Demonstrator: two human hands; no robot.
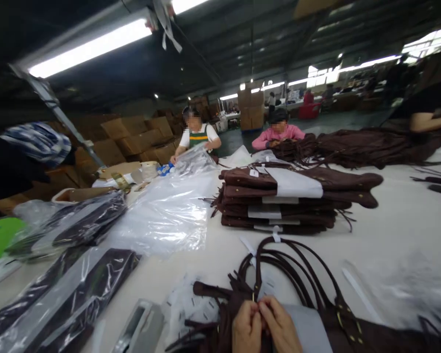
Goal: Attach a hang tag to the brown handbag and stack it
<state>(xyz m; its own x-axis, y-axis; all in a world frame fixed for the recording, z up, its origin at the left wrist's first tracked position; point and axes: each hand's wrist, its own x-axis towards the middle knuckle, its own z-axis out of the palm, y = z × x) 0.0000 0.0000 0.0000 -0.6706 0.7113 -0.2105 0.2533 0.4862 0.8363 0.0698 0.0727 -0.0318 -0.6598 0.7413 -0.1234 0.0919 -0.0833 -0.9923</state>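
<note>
Both my hands meet at the bottom edge of the view, over a dark brown bag [353, 328] with long looped straps [297, 274] lying on the white table [397, 220]. My left hand [245, 327] and my right hand [279, 327] have their fingers curled and pinched together on a small part of the bag near a strap base; what exactly they pinch is too small to name. A grey sheet [308, 328] lies on the bag right of my hands.
A stack of folded brown bags [279, 201] with white paper stands mid-table. Clear plastic bags [169, 206] and bagged items [77, 289] lie left. A metal tool [139, 326] sits near my left hand. Two seated people [279, 132] work across the table, cardboard boxes [132, 137] behind.
</note>
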